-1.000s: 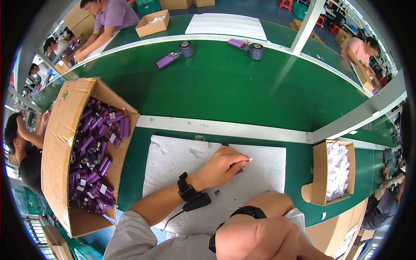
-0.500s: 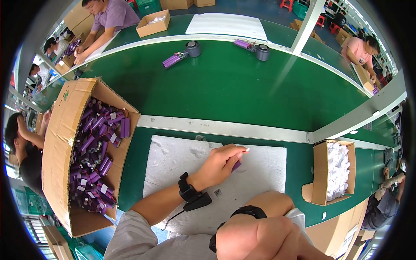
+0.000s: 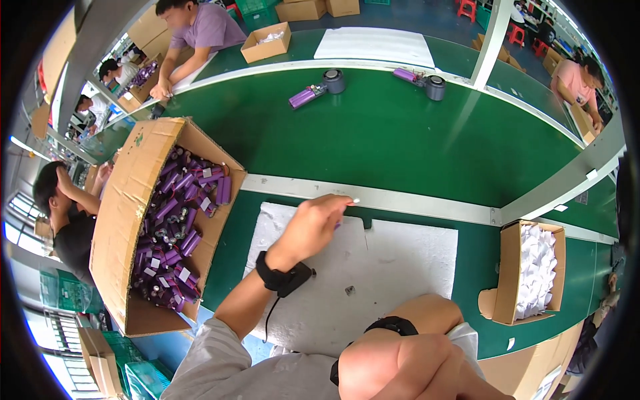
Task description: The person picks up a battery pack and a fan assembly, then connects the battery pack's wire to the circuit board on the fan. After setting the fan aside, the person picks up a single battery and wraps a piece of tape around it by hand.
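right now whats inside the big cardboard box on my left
The big cardboard box holds a loose heap of purple cylinders, some with small white labels. Whatever lies beneath the top layer, and the box floor, is covered by the pile.

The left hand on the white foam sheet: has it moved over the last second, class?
Yes. The left hand has slid up the white foam sheet, away from the person, and now reaches the sheet's far edge beside the pale rail.

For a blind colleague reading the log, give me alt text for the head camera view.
The person's left hand reaches forward over a white foam pad, apparently pinching a small purple item. A cardboard box of purple cylinders sits left, a box of white pieces right; the right hand is hidden.
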`<state>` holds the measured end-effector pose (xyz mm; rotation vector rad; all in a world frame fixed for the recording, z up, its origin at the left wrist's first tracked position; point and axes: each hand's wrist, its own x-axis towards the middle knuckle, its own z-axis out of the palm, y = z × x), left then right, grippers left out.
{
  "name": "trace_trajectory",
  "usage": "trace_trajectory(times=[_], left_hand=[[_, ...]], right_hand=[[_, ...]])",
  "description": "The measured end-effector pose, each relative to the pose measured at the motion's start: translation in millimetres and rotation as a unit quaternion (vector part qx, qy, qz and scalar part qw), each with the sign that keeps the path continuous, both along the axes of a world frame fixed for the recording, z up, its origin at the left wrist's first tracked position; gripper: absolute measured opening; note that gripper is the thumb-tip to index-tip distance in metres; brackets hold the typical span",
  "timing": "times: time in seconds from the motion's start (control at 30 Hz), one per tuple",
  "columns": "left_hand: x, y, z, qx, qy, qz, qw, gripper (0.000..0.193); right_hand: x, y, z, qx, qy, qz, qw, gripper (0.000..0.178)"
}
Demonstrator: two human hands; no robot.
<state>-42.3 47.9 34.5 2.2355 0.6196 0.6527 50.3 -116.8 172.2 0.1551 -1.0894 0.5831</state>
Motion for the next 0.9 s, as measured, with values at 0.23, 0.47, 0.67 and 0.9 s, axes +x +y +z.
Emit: trace_trajectory(times=[0.23,0.47,0.67,0.9], left_hand=[[-65,42,-7,0.152,0.085,0.153,0.973,0.019],[-71,50,-17,0.114,0.132,0.128,0.976,0.023],[-8,-26,30,0.277,0.162,0.142,0.936,0.052],[98,-82,-28,-0.182,-0.037,-0.330,0.926,0.029]], right_hand=[[-1,-8,3,0.068,0.092,-0.042,0.993,0.054],[14,-22,21,0.015,0.046,-0.052,0.997,0.050],[8,-16,14,0.052,0.009,-0.134,0.990,0.049],[-3,9,0,0.127,-0.088,-0.291,0.944,0.049]])
